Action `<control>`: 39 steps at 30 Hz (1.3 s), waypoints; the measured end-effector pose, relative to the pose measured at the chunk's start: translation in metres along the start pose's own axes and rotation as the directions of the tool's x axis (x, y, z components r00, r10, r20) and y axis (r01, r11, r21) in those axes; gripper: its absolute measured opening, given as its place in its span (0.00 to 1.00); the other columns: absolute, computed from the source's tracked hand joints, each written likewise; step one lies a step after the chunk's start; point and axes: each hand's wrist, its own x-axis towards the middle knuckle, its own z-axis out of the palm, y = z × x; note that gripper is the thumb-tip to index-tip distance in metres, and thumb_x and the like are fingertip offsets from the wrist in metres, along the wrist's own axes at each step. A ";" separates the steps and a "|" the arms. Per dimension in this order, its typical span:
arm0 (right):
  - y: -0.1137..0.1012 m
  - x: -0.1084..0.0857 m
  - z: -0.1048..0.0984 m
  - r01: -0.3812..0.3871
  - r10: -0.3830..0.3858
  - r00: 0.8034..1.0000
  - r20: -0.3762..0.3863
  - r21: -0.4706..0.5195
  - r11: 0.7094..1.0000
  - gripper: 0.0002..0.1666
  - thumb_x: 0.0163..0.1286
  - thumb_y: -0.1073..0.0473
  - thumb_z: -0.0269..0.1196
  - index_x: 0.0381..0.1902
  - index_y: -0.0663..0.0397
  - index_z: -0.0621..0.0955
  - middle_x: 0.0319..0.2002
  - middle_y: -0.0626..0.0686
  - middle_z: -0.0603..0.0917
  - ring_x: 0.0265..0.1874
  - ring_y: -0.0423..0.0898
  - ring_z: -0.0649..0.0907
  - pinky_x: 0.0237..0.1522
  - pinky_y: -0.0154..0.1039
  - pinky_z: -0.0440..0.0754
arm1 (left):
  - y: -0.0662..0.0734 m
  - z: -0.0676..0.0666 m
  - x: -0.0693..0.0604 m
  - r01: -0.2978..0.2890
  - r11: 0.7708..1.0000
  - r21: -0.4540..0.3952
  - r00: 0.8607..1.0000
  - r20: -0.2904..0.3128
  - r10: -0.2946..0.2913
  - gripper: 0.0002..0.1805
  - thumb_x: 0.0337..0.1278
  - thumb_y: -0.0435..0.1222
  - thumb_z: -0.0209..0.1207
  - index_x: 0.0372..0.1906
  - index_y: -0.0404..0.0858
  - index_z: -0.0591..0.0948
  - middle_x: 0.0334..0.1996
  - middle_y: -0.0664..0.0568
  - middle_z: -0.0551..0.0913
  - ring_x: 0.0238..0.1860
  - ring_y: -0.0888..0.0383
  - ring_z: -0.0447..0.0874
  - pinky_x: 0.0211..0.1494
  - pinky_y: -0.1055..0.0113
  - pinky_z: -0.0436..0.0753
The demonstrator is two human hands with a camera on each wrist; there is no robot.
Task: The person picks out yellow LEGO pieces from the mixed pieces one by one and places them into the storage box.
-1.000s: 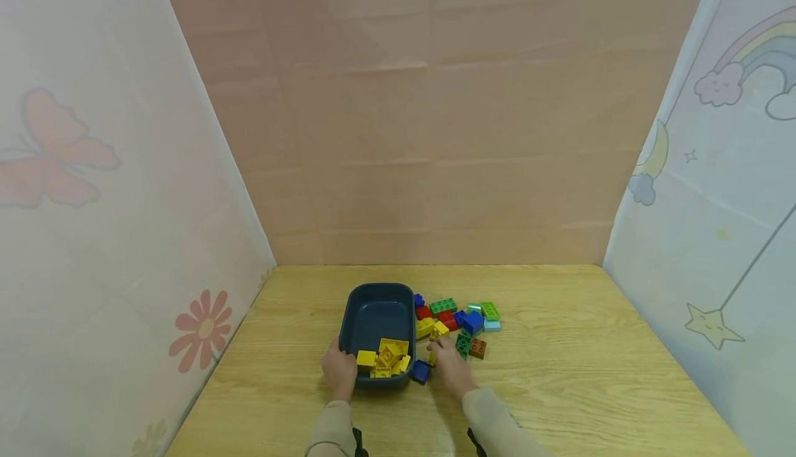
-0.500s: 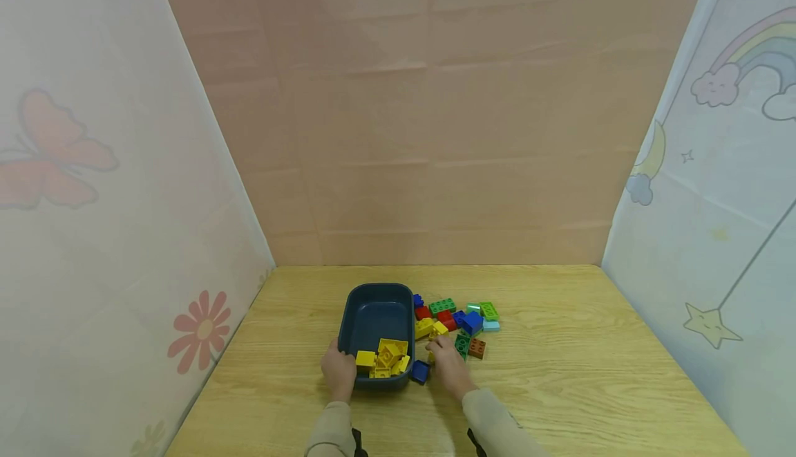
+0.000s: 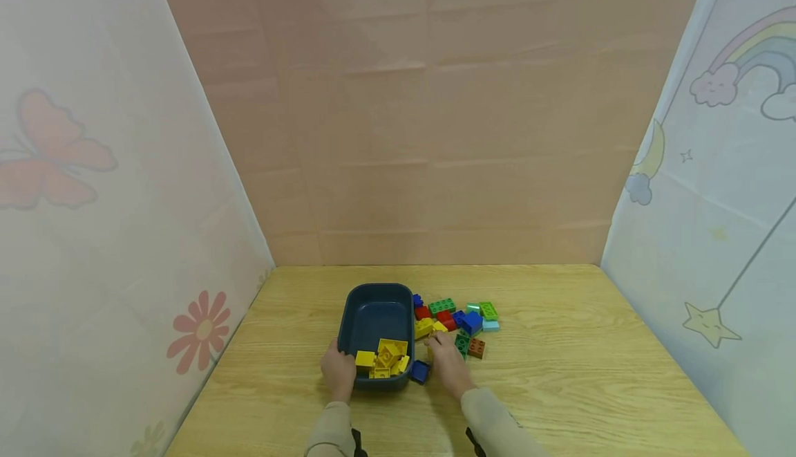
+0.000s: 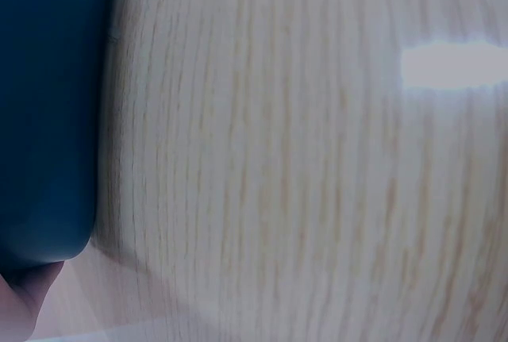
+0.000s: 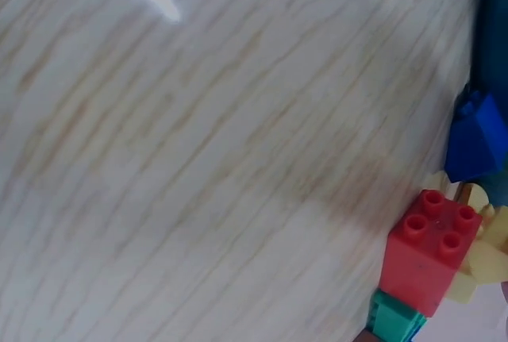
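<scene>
Your left hand grips a dark tub holding yellow blocks; beside it, your right hand is at another yellow block, pinching or not, I cannot tell. From your left wrist, the tub rests on the table; from your right, a red block sits near a blue block.

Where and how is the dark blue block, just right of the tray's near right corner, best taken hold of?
I'd pinch its near and far sides, coming from above and slightly the near side. The dark blue block sits close beside the tray, crowding its left; the right hand is to its right.
</scene>
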 end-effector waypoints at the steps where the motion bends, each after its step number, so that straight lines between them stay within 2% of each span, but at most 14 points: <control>1: -0.001 0.001 -0.001 0.006 -0.006 1.000 -0.006 0.007 1.000 0.20 0.38 0.86 0.60 0.29 0.65 0.79 0.33 0.56 0.75 0.36 0.47 0.75 0.35 0.36 0.77 | 0.000 0.000 0.000 0.000 1.000 0.002 1.000 0.001 0.000 0.23 0.41 0.17 0.50 0.50 0.22 0.73 0.41 0.28 0.77 0.39 0.37 0.78 0.37 0.48 0.77; 9: -0.005 0.009 -0.004 0.039 -0.036 0.998 -0.045 0.046 0.998 0.18 0.42 0.85 0.58 0.32 0.67 0.78 0.38 0.56 0.73 0.39 0.48 0.73 0.38 0.37 0.76 | 0.000 0.000 0.001 0.004 1.000 -0.006 1.000 0.008 -0.004 0.23 0.42 0.17 0.50 0.51 0.22 0.72 0.42 0.28 0.76 0.41 0.37 0.77 0.38 0.48 0.77; 18: -0.011 0.016 -0.007 0.068 -0.064 0.993 -0.096 0.045 0.997 0.17 0.43 0.85 0.58 0.29 0.65 0.79 0.38 0.57 0.74 0.39 0.50 0.74 0.38 0.38 0.77 | -0.002 0.000 0.001 -0.014 1.000 -0.018 1.000 -0.007 0.014 0.23 0.40 0.17 0.50 0.49 0.22 0.73 0.41 0.28 0.77 0.40 0.37 0.77 0.38 0.48 0.77; 25: -0.018 0.022 -0.004 0.117 -0.107 0.986 -0.129 0.071 0.991 0.16 0.43 0.83 0.55 0.27 0.63 0.79 0.38 0.60 0.75 0.40 0.52 0.75 0.42 0.47 0.76 | -0.002 0.000 0.000 -0.011 1.000 -0.026 1.000 -0.002 0.011 0.23 0.40 0.17 0.50 0.50 0.22 0.73 0.42 0.28 0.76 0.40 0.37 0.77 0.38 0.48 0.77; 32: -0.028 0.023 -0.001 0.124 -0.115 0.991 -0.065 0.148 0.981 0.19 0.38 0.85 0.59 0.27 0.62 0.79 0.42 0.59 0.74 0.43 0.49 0.73 0.41 0.40 0.77 | -0.003 0.002 0.000 0.011 1.000 -0.021 1.000 0.020 -0.011 0.24 0.41 0.17 0.49 0.51 0.22 0.71 0.44 0.28 0.75 0.42 0.36 0.76 0.39 0.47 0.76; 34: -0.030 0.023 -0.002 0.129 -0.124 0.991 -0.041 0.184 0.974 0.18 0.41 0.83 0.59 0.28 0.61 0.79 0.42 0.59 0.74 0.44 0.50 0.73 0.42 0.41 0.77 | -0.002 0.001 0.000 0.007 1.000 -0.020 1.000 0.015 -0.006 0.24 0.41 0.17 0.50 0.51 0.21 0.72 0.43 0.28 0.75 0.41 0.37 0.77 0.39 0.47 0.76; 36: -0.033 0.022 -0.003 0.100 -0.104 0.995 0.002 0.258 0.961 0.14 0.47 0.81 0.56 0.29 0.62 0.79 0.44 0.58 0.73 0.45 0.50 0.73 0.44 0.43 0.76 | -0.002 0.001 0.000 0.000 1.000 -0.021 1.000 0.010 0.000 0.23 0.40 0.17 0.50 0.50 0.21 0.72 0.42 0.28 0.76 0.41 0.37 0.77 0.39 0.48 0.77; 38: -0.035 0.021 -0.004 0.027 -0.049 0.997 0.057 0.332 0.943 0.12 0.53 0.77 0.54 0.32 0.60 0.79 0.45 0.56 0.73 0.45 0.48 0.72 0.45 0.41 0.75 | -0.001 0.000 0.000 -0.007 1.000 -0.023 1.000 0.006 0.007 0.23 0.41 0.17 0.50 0.50 0.21 0.72 0.42 0.28 0.76 0.40 0.37 0.77 0.38 0.48 0.77; 39: -0.035 0.020 -0.003 0.015 -0.042 0.997 0.070 0.349 0.937 0.12 0.54 0.76 0.53 0.32 0.59 0.78 0.45 0.55 0.72 0.46 0.48 0.72 0.45 0.42 0.75 | -0.001 0.000 0.000 -0.010 1.000 -0.025 1.000 0.005 0.010 0.23 0.41 0.17 0.50 0.50 0.21 0.72 0.42 0.28 0.76 0.40 0.37 0.77 0.37 0.48 0.77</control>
